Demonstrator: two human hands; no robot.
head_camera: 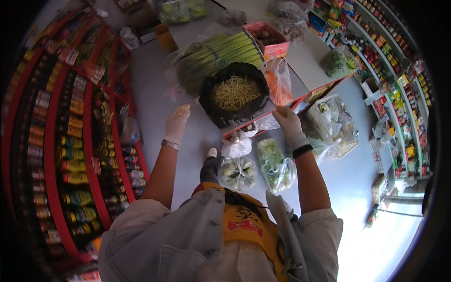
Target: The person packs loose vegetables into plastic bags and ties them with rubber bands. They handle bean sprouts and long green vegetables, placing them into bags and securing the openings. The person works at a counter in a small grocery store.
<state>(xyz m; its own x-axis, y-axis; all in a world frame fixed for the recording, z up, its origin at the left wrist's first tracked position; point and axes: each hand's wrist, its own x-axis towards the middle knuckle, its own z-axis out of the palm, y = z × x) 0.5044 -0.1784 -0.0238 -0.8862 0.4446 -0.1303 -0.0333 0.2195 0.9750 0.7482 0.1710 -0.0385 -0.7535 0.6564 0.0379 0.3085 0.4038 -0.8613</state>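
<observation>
My left hand (178, 123), in a pale thin glove, hangs in the air left of the table with its fingers together and nothing visible in them. My right hand (289, 126), gloved too, is at the table's front edge with its fingers curled; whether it touches or grips anything there is hidden. Between them, bean sprouts (236, 92) fill an open black plastic bag (215, 114) on the table corner. Just beyond my right hand stands a clear bag of orange vegetables (279, 84), apparently carrots. Behind the sprouts lies a large banded bundle of long green stalks (218, 53).
A red box (269, 40) of brown produce and bagged greens (339, 61) sit on the table (312, 65). Bagged vegetables (276, 165) and a white basket (347, 149) rest on the floor. Red shelving (56, 148) with bottles and jars rises left; stocked shelves (380, 67) curve along the right.
</observation>
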